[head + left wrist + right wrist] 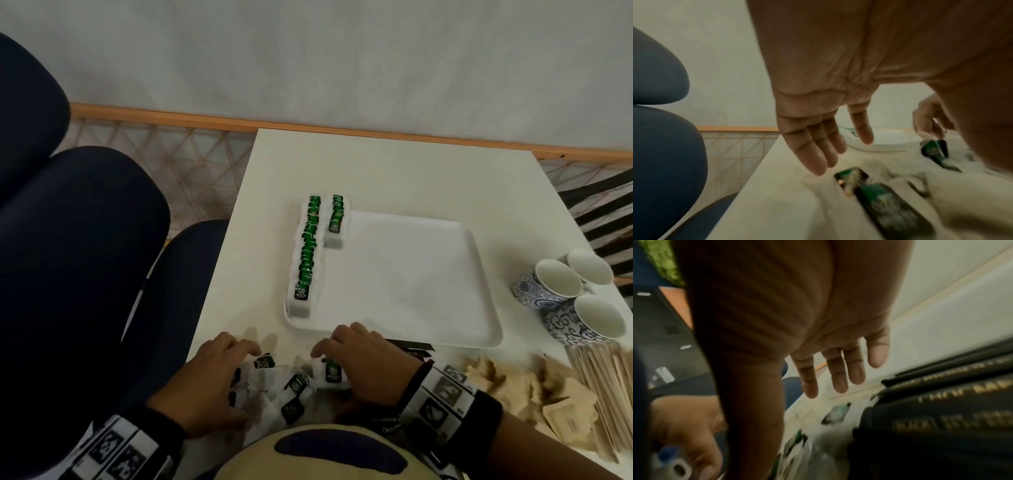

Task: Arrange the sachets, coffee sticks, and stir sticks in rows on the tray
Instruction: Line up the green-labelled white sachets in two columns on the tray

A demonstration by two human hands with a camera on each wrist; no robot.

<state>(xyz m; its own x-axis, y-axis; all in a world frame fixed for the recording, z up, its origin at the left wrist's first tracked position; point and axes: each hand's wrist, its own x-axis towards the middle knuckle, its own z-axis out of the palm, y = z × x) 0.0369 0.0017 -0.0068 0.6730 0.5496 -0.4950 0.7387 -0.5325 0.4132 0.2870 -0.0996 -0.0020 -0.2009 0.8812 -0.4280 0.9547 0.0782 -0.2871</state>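
A white tray [411, 274] lies mid-table. A long row of green tea sachets [306, 250] runs along its left edge, with a short second row [336, 216] beside it. A loose pile of tea sachets [291, 387] sits at the near table edge between my hands. My left hand [219, 373] hovers over the pile's left side with straight fingers [818, 146], holding nothing. My right hand [363, 356] is spread over a sachet [332, 371] on the pile's right side, its fingers [836, 374] straight. Black coffee sticks [416, 346] lie partly under the right wrist.
Brown paper sachets [513, 387] and a bundle of wooden stir sticks [596, 377] lie at the near right. Three blue-patterned cups [565, 284] stand at the right table edge. Dark blue chairs [68, 257] stand left of the table, and a wall lies behind it.
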